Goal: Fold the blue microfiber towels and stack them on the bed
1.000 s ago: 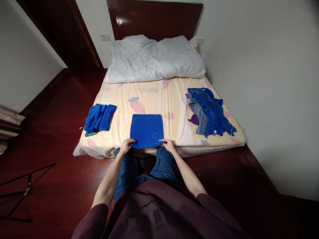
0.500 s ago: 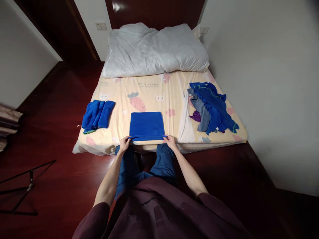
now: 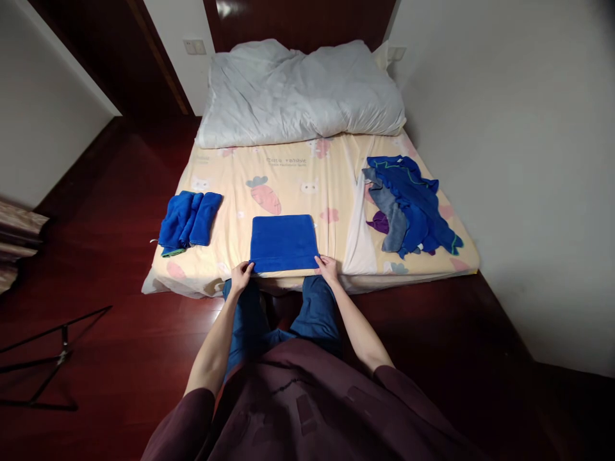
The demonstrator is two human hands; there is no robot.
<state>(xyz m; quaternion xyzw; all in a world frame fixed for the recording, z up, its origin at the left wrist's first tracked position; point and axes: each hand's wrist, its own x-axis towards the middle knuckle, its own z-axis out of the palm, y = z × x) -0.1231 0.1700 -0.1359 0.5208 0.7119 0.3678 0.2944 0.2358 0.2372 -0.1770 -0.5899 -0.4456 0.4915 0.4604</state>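
A blue towel [image 3: 283,240], folded into a flat rectangle, lies at the front edge of the bed, its near side turned over in a narrow strip. My left hand [image 3: 241,276] pinches its near left corner, thumb on top. At the near right corner, my right hand [image 3: 327,267] grips the cloth between thumb and fingers. The fingers beneath the cloth are partly hidden.
Rolled or folded blue towels [image 3: 188,221] sit on the bed's left side. A loose heap of blue, grey and purple cloths [image 3: 408,205] lies on the right. A white quilt [image 3: 302,96] is bundled at the headboard; a black tripod [image 3: 62,352] stands on the floor at left.
The towel's near edge, slightly raised in a fold before, now lies flatter as a turned-over strip. Both hands stay at its near corners. The view has shifted slightly.
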